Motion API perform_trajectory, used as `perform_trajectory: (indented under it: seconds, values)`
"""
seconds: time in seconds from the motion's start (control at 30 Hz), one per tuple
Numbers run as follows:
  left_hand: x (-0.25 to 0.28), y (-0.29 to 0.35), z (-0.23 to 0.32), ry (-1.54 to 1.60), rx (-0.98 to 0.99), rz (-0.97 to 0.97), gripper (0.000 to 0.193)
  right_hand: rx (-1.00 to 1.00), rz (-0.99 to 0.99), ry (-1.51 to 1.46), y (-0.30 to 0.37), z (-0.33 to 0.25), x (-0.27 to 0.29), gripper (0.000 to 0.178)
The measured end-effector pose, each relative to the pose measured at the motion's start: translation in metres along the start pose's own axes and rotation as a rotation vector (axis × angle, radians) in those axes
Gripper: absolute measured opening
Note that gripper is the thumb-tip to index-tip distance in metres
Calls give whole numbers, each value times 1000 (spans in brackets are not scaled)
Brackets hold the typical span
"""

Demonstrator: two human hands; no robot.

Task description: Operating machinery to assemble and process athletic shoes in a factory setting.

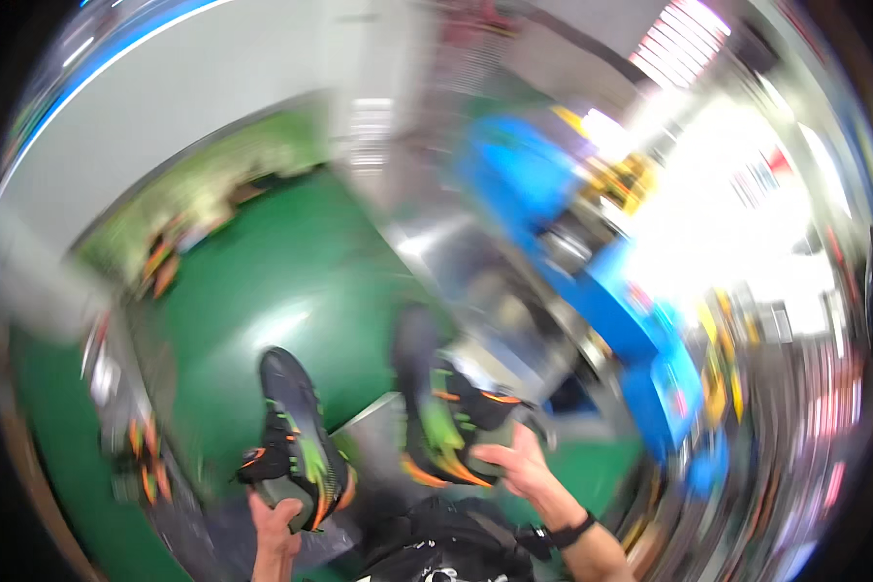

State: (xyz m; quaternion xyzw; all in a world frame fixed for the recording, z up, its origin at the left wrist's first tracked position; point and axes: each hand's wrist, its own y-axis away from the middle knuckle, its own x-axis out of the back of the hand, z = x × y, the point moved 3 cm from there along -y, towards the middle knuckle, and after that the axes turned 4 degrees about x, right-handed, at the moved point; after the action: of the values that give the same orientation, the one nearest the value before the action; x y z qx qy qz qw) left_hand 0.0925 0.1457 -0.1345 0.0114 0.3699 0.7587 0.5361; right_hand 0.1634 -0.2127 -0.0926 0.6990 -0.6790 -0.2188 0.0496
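Observation:
In my left hand (274, 521) is a black sneaker (299, 427) with green streaks and orange trim; my fingers close round its heel end, and its toe points away from me. My right hand (520, 464) grips a matching black sneaker (435, 407) by its heel end, thumb pressed on the side. This second shoe looks bigger and nearer, and its toe is smeared by motion. Both shoes hang in the air above the green floor, apart from each other. A dark band sits on my right wrist.
To the right stands a blue machine (640, 301) with metal parts, blurred. A grey metal surface (446, 252) runs beside it. Several orange-and-dark items (150, 461) lie at the left. Behind the green floor (262, 272) is a pale wall or panel (155, 107).

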Motion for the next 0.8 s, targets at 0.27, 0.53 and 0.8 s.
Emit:
perform_trajectory:
  seconds: [0.27,0.53,0.8]
  values:
    - [-236,-10,-30,-869,-47,-1230,76,362,687,-61,255,27,90,66]
    - [-266,169,-167,-736,879,-1535,68,280,1802,-164,544,118,-104,57]
    - [-248,392,-232,-1188,1132,-1971,74,-498,2695,-80,615,211,-208,68]
